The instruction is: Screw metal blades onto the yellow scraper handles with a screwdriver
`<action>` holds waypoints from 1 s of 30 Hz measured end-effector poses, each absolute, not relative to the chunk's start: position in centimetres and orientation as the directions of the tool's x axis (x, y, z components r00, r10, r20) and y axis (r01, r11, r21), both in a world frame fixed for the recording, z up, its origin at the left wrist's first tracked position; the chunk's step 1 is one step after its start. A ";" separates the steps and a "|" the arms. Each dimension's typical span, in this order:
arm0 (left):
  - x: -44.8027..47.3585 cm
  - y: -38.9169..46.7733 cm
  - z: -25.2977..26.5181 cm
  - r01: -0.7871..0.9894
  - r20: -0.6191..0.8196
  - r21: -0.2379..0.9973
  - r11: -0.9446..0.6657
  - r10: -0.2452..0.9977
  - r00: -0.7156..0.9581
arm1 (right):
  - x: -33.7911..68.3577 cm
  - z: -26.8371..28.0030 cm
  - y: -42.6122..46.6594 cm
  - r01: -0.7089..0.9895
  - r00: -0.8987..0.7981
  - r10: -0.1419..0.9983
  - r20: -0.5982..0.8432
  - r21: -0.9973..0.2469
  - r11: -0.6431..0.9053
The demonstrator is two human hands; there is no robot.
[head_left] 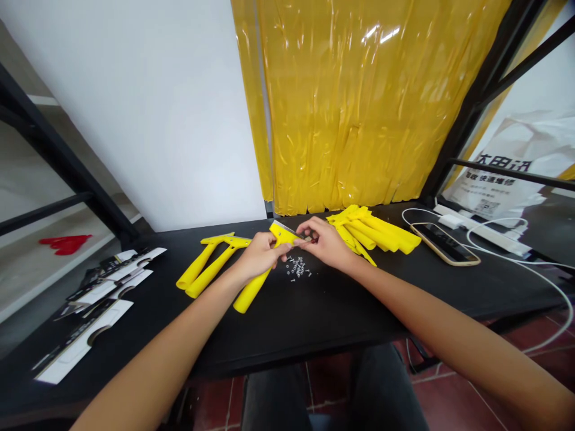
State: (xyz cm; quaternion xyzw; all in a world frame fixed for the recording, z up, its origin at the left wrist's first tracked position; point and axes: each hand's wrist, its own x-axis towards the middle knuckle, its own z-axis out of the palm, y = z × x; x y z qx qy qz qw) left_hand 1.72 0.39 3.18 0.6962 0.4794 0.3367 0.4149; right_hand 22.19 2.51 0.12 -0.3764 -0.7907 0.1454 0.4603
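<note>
My left hand (263, 256) is closed round a yellow scraper (254, 291), its tubular handle slanting down toward the table's front. A metal blade strip (284, 227) runs along the scraper's wide head. At the right end of that head, my right hand (327, 240) has its fingers pinched together; something small and dark reddish shows between them, too small to name. Loose small screws and nuts (297, 267) lie scattered on the black table just below both hands. Two more yellow scrapers (207, 266) rest left of my left hand. Several yellow scraper handles (377, 230) are piled beyond my right hand.
Black-and-white cardboard sleeves (101, 299) lie at the table's left. On the right are a phone (444, 242), white cables (539, 272) and a power strip (487, 230). A yellow plastic curtain (359, 108) and a white panel (179, 120) rise behind the black table (314, 323).
</note>
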 end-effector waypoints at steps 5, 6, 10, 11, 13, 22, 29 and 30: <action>1.8 -0.1 3.8 0.354 0.024 0.923 -0.153 0.938 0.345 | 22.4 0.2 2.8 0.338 -0.333 0.833 0.443 -0.768 0.544; 1.9 -0.2 3.8 0.358 0.018 0.921 -0.153 0.935 0.353 | 22.4 0.2 2.8 0.330 -0.351 0.840 0.415 -0.784 0.525; 1.8 0.0 3.6 0.372 0.014 0.914 -0.164 0.927 0.375 | 22.4 0.4 2.6 0.287 -0.376 0.856 0.355 -0.834 0.472; 1.7 0.2 3.5 0.362 0.015 0.918 -0.165 0.923 0.384 | 22.4 0.5 2.5 0.263 -0.381 0.863 0.331 -0.856 0.445; 1.6 0.5 3.2 0.332 0.020 0.929 -0.161 0.920 0.391 | 22.4 0.9 2.3 0.214 -0.380 0.889 0.255 -0.911 0.353; 2.3 -1.0 2.5 0.731 0.608 0.135 -0.669 0.639 0.472 | 22.8 0.8 2.5 -0.057 -0.311 0.948 -0.064 -0.995 -0.086; 3.0 -0.7 1.8 0.699 0.430 -0.109 -0.707 0.600 0.674 | 22.3 0.2 2.4 -0.199 -0.380 0.922 -0.065 -0.968 -0.150; 3.0 -0.7 1.8 0.700 0.430 -0.086 -0.709 0.607 0.668 | 22.3 0.2 2.4 -0.195 -0.388 0.920 -0.065 -0.969 -0.150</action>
